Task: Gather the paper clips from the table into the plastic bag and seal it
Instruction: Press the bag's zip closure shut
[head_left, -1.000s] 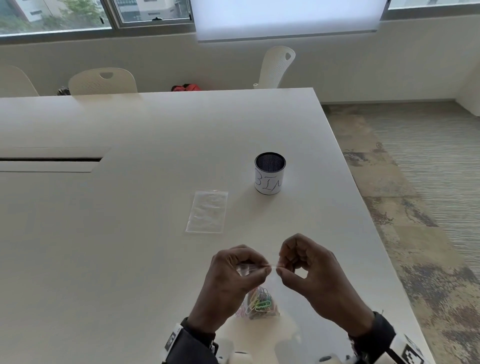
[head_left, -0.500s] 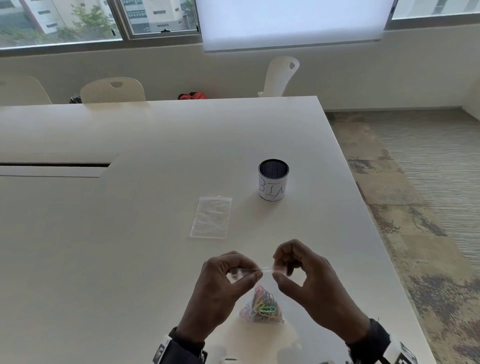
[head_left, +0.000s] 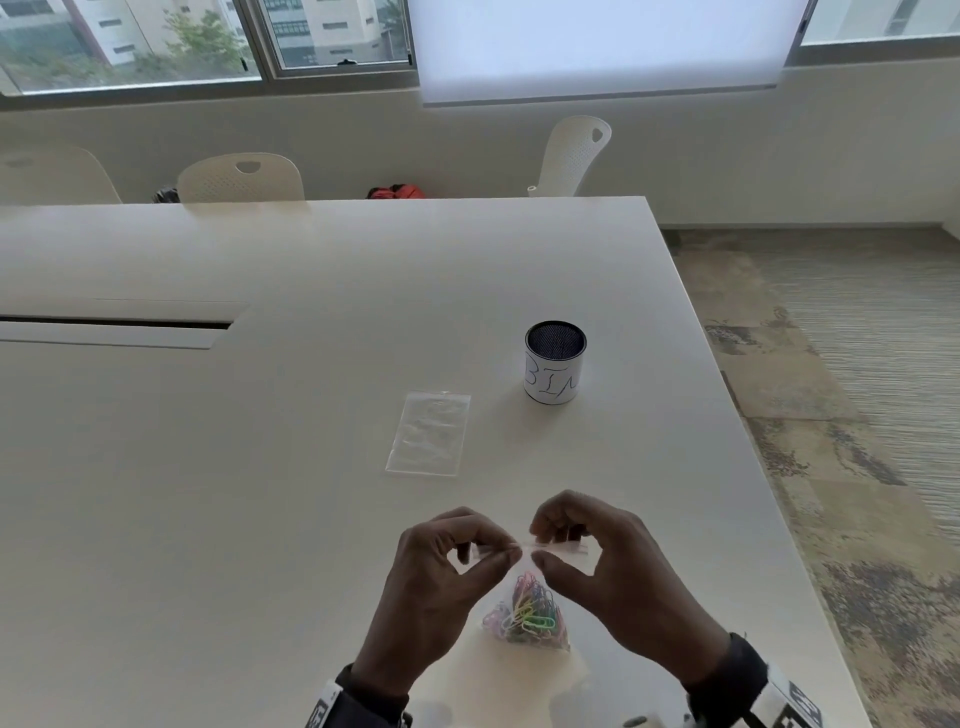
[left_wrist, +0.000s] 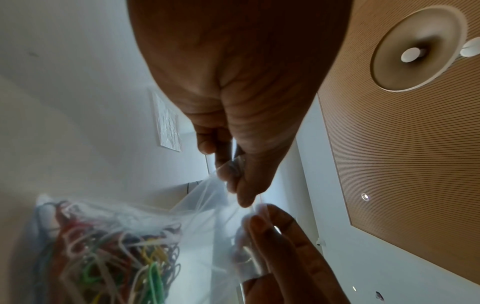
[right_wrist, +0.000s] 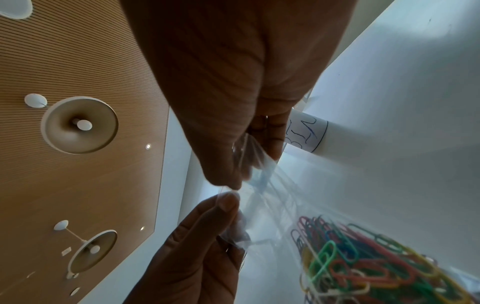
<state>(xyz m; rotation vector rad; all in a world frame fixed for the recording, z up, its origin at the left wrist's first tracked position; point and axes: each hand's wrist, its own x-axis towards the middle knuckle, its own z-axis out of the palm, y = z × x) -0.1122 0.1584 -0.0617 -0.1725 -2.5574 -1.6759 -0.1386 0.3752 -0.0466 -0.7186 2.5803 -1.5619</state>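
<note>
Both grips pinch bag (head_left: 524, 613) over white table (head_left: 260, 467).

Soft daylight from windows (head_left: 130, 47) behind table; faint shadows; wrist views distorted, close parts blurred.

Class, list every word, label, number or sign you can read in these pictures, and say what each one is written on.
"BIN": handwritten on the white paper label around the mesh cup on the table; also seen sideways in the right wrist view.
Black-and-white square markers on the wrist bands: patterns only, no readable text.
The plastic bag held by both hands and the empty bag show no print.
</note>
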